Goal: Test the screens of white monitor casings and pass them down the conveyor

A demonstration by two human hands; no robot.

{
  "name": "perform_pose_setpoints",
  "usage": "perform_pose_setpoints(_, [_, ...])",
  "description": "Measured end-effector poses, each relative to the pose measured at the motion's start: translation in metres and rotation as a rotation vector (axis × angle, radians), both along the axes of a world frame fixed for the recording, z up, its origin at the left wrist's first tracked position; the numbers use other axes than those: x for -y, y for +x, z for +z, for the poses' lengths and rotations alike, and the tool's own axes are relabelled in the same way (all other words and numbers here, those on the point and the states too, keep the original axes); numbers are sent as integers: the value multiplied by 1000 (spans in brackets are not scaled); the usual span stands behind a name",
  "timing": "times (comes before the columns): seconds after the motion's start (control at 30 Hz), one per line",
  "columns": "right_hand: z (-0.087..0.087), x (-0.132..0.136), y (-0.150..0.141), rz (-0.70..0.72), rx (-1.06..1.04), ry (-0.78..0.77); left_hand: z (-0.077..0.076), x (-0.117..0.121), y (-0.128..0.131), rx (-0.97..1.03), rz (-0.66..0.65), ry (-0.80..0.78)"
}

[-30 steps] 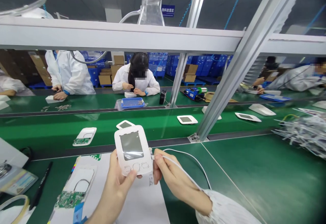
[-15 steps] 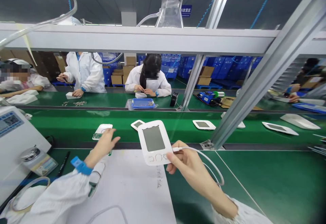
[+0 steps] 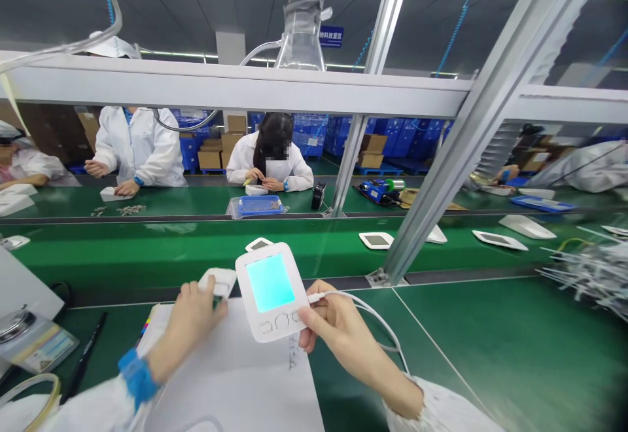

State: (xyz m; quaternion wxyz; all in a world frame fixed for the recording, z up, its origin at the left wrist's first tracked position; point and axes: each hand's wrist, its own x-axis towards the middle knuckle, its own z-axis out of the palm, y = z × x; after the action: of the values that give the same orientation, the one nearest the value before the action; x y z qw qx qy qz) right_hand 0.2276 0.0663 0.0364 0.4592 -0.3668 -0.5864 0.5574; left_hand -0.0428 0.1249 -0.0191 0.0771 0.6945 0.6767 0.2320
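Note:
My right hand (image 3: 330, 319) grips the lower right edge of a white device (image 3: 271, 291) held upright; its screen glows cyan. A white cable (image 3: 373, 317) runs from the device's right side and loops back past my wrist. My left hand (image 3: 192, 314) is closed on a second white housing (image 3: 219, 281) at the near edge of the conveyor belt (image 3: 147, 249). A white paper sheet (image 3: 245, 379) lies on the green bench below both hands.
More white housings (image 3: 377, 240) lie on the belt. A slanted metal post (image 3: 441, 177) stands at centre right. Several loose white wires (image 3: 589, 268) pile at the right. A black pen (image 3: 81, 366) and a machine (image 3: 19, 314) sit left. Workers in white coats sit opposite.
The device's screen has lit up cyan. My left hand, open and reaching toward the belt half a second ago, has closed on the white housing and drawn it nearer.

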Motion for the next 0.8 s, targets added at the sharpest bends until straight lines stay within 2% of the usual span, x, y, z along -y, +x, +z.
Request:
perform_pose_setpoints(0.13, [0,1,0,22,-38,-15,-11,54,26,-226,5,-135])
perform_pose_setpoints(0.2, [0,2,-1,28,-47,-18,-3,67,28,-271,3,-177])
perform_pose_setpoints(0.23, [0,2,-1,27,-50,-19,5,70,28,-228,-11,-182])
perform_pose_setpoints(0.3, [0,3,-3,13,-63,-18,26,74,32,37,-87,-171])
perform_pose_setpoints(0.37, [-1,4,-5,-4,-87,-15,47,78,41,456,-234,-182])
perform_pose_setpoints(0.43, [-3,6,-8,-13,-109,-10,61,83,57,774,-371,-222])
perform_pose_setpoints(0.47, [-3,7,-9,-11,-116,-6,64,86,65,880,-391,-227])
perform_pose_setpoints(0.6, [-6,8,-10,44,-115,1,62,92,90,1113,-277,-180])
perform_pose_setpoints(0.67, [-8,7,-10,79,-110,-12,58,91,92,1187,-280,-183])
perform_pose_setpoints(0.73, [-11,5,-10,95,-113,-23,58,90,89,1190,-299,-200])
perform_pose_setpoints(0.8, [-14,3,-11,96,-116,-28,59,90,85,1105,-288,-200])
